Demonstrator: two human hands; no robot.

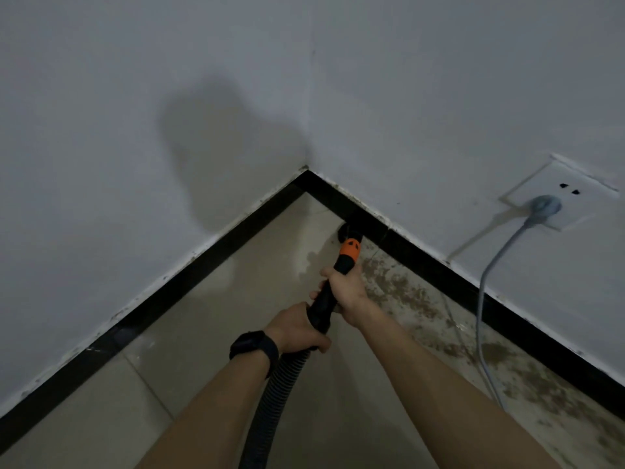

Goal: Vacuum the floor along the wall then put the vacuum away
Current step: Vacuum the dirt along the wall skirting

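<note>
The head view looks down into a room corner where two pale walls meet above a black skirting board. The left hand, with a dark watch on its wrist, has its fingers wrapped round the black wand at the point where the ribbed hose joins it. The right hand grasps the same wand further forward, just behind the orange collar. The hose drops away toward the bottom edge, and the vacuum's body is out of view.

The round black nozzle sits on the tiled floor, against the skirting of the right-hand wall and near the corner. A grey plug sits in a wall socket, and its cord hangs down to the floor.

As for progress, the job looks to be in its early or middle part. The tiles by the corner and along the left-hand wall appear fairly plain. A band of brown dirt lies along the right-hand wall from just behind the nozzle to the lower right edge, so that stretch seems yet to be covered. Putting the vacuum away has not begun, judging by the plug in the socket and the wand in both hands.
</note>
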